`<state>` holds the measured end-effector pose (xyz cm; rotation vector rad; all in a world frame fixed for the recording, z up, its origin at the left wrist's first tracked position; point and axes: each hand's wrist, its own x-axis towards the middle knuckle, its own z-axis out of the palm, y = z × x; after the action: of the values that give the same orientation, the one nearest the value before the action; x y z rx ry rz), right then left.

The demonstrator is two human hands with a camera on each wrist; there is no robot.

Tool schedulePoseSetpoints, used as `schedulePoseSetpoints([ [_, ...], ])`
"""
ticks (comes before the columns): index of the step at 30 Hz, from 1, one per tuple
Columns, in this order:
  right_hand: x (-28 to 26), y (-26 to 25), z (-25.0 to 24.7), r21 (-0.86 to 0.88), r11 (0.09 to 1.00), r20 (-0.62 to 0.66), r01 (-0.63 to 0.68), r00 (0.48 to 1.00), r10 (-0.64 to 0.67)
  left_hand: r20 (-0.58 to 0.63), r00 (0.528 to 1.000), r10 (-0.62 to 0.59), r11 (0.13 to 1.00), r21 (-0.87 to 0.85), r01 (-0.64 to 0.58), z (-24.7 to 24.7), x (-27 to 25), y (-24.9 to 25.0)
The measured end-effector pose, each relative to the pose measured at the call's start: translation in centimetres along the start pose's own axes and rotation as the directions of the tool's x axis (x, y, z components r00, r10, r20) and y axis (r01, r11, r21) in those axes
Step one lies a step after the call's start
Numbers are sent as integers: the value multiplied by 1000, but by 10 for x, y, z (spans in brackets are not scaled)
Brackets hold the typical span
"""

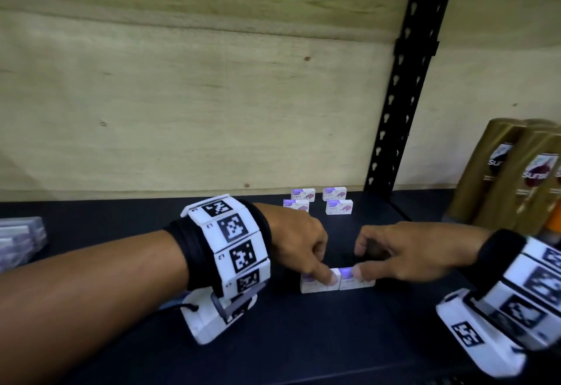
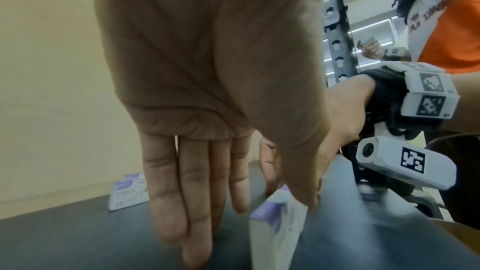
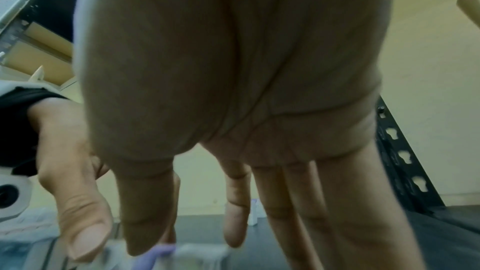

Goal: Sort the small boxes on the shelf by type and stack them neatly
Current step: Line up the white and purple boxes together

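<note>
Two small white-and-purple boxes stand side by side on the dark shelf (image 1: 273, 339): the left box (image 1: 315, 286) and the right box (image 1: 358, 284). My left hand (image 1: 321, 269) pinches the left box (image 2: 275, 233) from above, thumb in front and index finger behind; its other fingers hang straight. From the other side my right hand (image 1: 359, 263) pinches the right box (image 3: 202, 256), thumb on the top front edge and index finger behind. The boxes touch. Several more of the same boxes (image 1: 339, 207) stand in two rows at the back of the shelf.
Gold shampoo bottles (image 1: 516, 178) stand at the right end of the shelf. A black slotted upright (image 1: 403, 81) rises behind the boxes against the plywood back wall. Clear packets (image 1: 18, 242) lie at the far left. A person in orange (image 2: 454, 28) is beyond the shelf.
</note>
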<state>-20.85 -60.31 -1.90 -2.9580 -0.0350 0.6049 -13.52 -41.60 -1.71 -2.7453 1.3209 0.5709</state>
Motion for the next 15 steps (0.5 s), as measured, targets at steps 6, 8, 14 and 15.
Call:
schedulePoseSetpoints([
  [6,30,-2,-30,-51,998,-153,-48,987,40,-143,987,-72,997,22,76,-24,12,-24],
  [8,47,2,-39,-80,993,-206,-86,976,68,-205,974,-99,991,73,116,-34,21,-34],
  [14,84,13,-57,-137,973,-262,-188,954,147,-271,946,-179,956,178,232,-47,48,-61],
  [15,88,14,-58,-145,970,-254,-196,955,155,-271,944,-186,954,180,240,-47,53,-64],
])
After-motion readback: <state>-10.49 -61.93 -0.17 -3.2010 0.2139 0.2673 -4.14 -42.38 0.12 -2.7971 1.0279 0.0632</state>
